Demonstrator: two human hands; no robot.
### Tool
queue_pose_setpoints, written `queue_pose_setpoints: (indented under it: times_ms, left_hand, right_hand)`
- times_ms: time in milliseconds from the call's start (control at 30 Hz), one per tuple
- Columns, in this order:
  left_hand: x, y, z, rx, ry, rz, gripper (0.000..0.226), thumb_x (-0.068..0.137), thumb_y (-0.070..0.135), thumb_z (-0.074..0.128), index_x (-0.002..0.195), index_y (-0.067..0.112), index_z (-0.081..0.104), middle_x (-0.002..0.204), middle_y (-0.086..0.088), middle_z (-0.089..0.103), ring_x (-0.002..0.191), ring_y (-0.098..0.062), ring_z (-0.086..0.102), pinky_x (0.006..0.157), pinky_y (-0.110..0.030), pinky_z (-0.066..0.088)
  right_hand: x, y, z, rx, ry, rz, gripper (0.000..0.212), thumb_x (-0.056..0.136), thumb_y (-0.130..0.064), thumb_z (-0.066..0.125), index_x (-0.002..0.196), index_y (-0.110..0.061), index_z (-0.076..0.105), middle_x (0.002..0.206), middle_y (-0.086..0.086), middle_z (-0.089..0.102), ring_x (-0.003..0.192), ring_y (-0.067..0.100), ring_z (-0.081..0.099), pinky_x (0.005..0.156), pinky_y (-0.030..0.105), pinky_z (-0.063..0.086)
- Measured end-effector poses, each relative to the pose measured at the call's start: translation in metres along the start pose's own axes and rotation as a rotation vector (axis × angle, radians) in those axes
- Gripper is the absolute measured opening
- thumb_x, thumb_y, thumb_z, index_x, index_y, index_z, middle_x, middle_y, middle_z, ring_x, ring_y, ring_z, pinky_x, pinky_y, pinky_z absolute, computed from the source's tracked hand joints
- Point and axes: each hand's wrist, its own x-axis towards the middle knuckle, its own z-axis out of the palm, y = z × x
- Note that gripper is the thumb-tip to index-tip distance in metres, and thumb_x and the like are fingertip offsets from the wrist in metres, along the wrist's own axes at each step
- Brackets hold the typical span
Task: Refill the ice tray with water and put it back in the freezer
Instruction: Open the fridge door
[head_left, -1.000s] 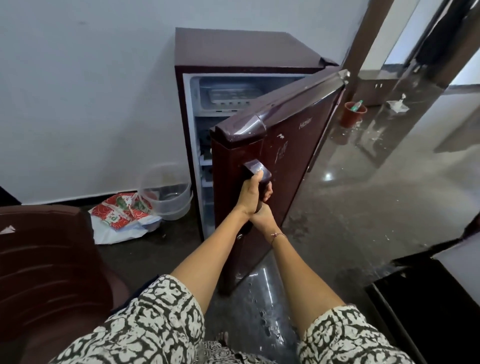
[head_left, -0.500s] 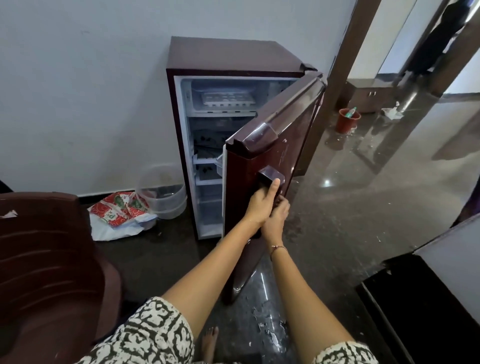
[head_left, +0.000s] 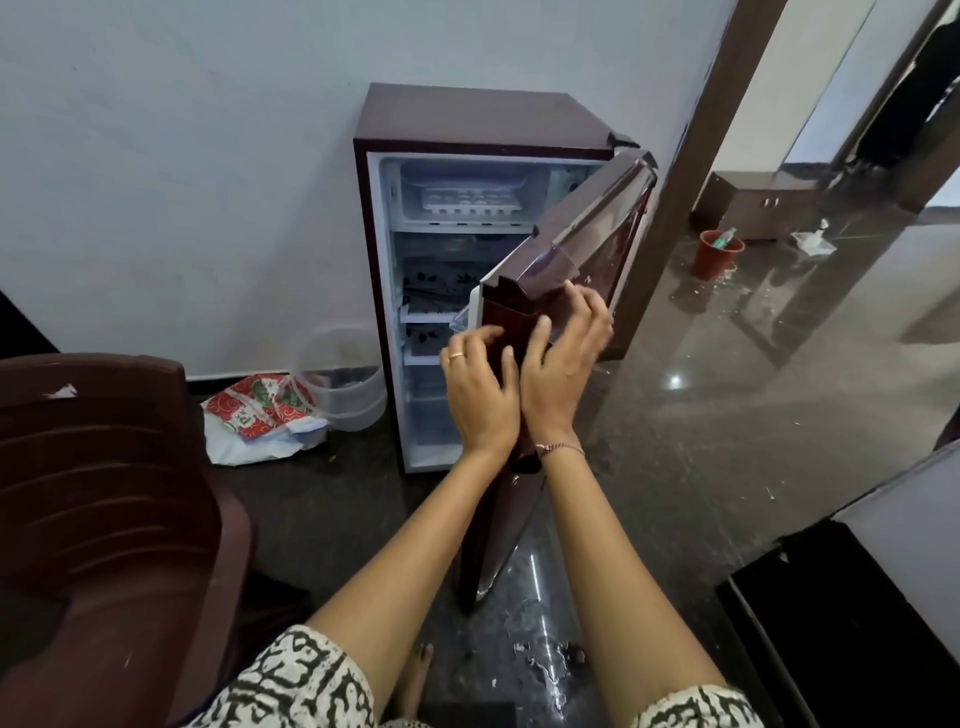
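A small maroon fridge (head_left: 467, 117) stands against the white wall with its door (head_left: 597, 228) swung halfway open. In the freezer compartment at the top lies a white ice tray (head_left: 470, 200). My left hand (head_left: 480, 387), with a ring on it, and my right hand (head_left: 566, 358) hover side by side in front of the door's outer face, just below its top corner. The fingers of both are spread and loosely bent and grip nothing. They hide the door handle.
A brown plastic chair (head_left: 104, 493) fills the left foreground. A clear plastic tub (head_left: 343, 374) and a red-and-white bag (head_left: 260, 410) lie left of the fridge. A red bucket (head_left: 719, 254) stands at the back right. Black furniture (head_left: 857, 623) is at lower right. The dark floor (head_left: 545, 670) is wet.
Both hands have let go of the door handle and risen toward the door's top corner. The view has pulled back, and more of the fridge's inside shows.
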Motion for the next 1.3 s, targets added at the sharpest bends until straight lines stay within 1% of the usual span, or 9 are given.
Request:
queue_pose_setpoints:
  times_ms: [100, 200, 400, 567, 700, 833, 967, 1067, 1300]
  left_hand:
    - [0.011, 0.003, 0.003, -0.128, 0.021, -0.07, 0.035, 0.094, 0.023, 0.053, 0.126, 0.01, 0.047, 0.129, -0.006, 0.05, 0.119, -0.015, 0.049, 0.094, -0.018, 0.042]
    - [0.02, 0.006, 0.006, -0.234, -0.066, -0.107, 0.047, 0.094, 0.023, 0.058, 0.137, 0.015, 0.04, 0.138, -0.002, 0.048, 0.123, -0.004, 0.046, 0.098, -0.011, 0.04]
    - [0.021, 0.0, 0.009, -0.233, -0.065, -0.079, 0.048, 0.094, 0.022, 0.057, 0.139, 0.018, 0.041, 0.137, -0.002, 0.05, 0.125, -0.008, 0.048, 0.103, -0.034, 0.047]
    - [0.014, 0.002, 0.01, -0.218, -0.091, -0.017, 0.055, 0.092, 0.025, 0.057, 0.141, 0.022, 0.035, 0.131, -0.004, 0.052, 0.118, -0.013, 0.054, 0.091, -0.04, 0.053]
    - [0.003, 0.011, 0.016, -0.202, -0.141, 0.082, 0.057, 0.091, 0.017, 0.058, 0.143, 0.021, 0.035, 0.128, -0.003, 0.049, 0.11, -0.015, 0.056, 0.087, -0.039, 0.055]
    - [-0.006, 0.022, 0.027, -0.194, -0.206, 0.153, 0.052, 0.087, 0.005, 0.062, 0.137, 0.012, 0.047, 0.124, -0.005, 0.052, 0.109, -0.018, 0.057, 0.086, -0.037, 0.054]
    - [-0.017, 0.036, 0.037, -0.209, -0.265, 0.16, 0.055, 0.082, 0.004, 0.066, 0.134, 0.011, 0.05, 0.122, -0.004, 0.055, 0.107, -0.012, 0.058, 0.084, -0.039, 0.056]
    - [-0.025, 0.049, 0.044, -0.203, -0.274, 0.141, 0.056, 0.08, 0.008, 0.071, 0.133, 0.013, 0.052, 0.119, -0.003, 0.057, 0.103, -0.008, 0.057, 0.083, -0.035, 0.056]
    - [-0.039, 0.071, 0.06, -0.15, -0.314, 0.146, 0.056, 0.08, 0.022, 0.073, 0.132, 0.014, 0.055, 0.121, -0.004, 0.064, 0.108, -0.02, 0.061, 0.09, -0.037, 0.053]
  right_hand:
    - [0.015, -0.016, 0.001, 0.005, -0.089, -0.169, 0.039, 0.095, -0.01, 0.046, 0.133, -0.005, 0.046, 0.134, 0.012, 0.046, 0.128, 0.019, 0.038, 0.114, 0.031, 0.027]
    - [0.029, -0.019, 0.003, -0.032, -0.17, -0.284, 0.039, 0.096, -0.01, 0.045, 0.135, -0.005, 0.047, 0.137, 0.009, 0.048, 0.131, 0.022, 0.04, 0.116, 0.032, 0.026]
    - [0.035, -0.01, 0.004, -0.14, -0.316, -0.342, 0.034, 0.098, -0.022, 0.044, 0.129, -0.011, 0.056, 0.135, 0.004, 0.055, 0.135, 0.019, 0.039, 0.118, 0.034, 0.022]
    - [0.041, -0.01, -0.008, -0.129, -0.194, -0.302, 0.02, 0.095, -0.023, 0.049, 0.103, -0.013, 0.065, 0.115, 0.001, 0.064, 0.115, 0.016, 0.053, 0.101, 0.034, 0.041]
    - [0.042, -0.009, -0.021, -0.205, -0.095, -0.247, 0.012, 0.088, -0.019, 0.049, 0.086, -0.01, 0.057, 0.108, 0.007, 0.058, 0.102, 0.019, 0.05, 0.09, 0.033, 0.039]
    - [0.044, 0.006, -0.04, -0.226, -0.027, -0.155, 0.017, 0.087, -0.021, 0.048, 0.086, -0.006, 0.055, 0.112, 0.011, 0.054, 0.104, 0.024, 0.05, 0.089, 0.036, 0.041]
    - [0.049, 0.026, -0.063, -0.185, 0.029, -0.21, 0.013, 0.089, -0.017, 0.052, 0.084, -0.006, 0.057, 0.107, 0.011, 0.06, 0.101, 0.024, 0.055, 0.087, 0.037, 0.046]
    - [0.052, 0.042, -0.078, -0.16, 0.036, -0.22, 0.014, 0.091, -0.018, 0.054, 0.086, -0.006, 0.058, 0.11, 0.01, 0.062, 0.106, 0.024, 0.057, 0.09, 0.039, 0.048]
    - [0.056, 0.06, -0.108, -0.075, 0.03, -0.203, 0.024, 0.097, -0.023, 0.046, 0.093, -0.004, 0.06, 0.116, 0.008, 0.064, 0.114, 0.024, 0.057, 0.095, 0.047, 0.046]
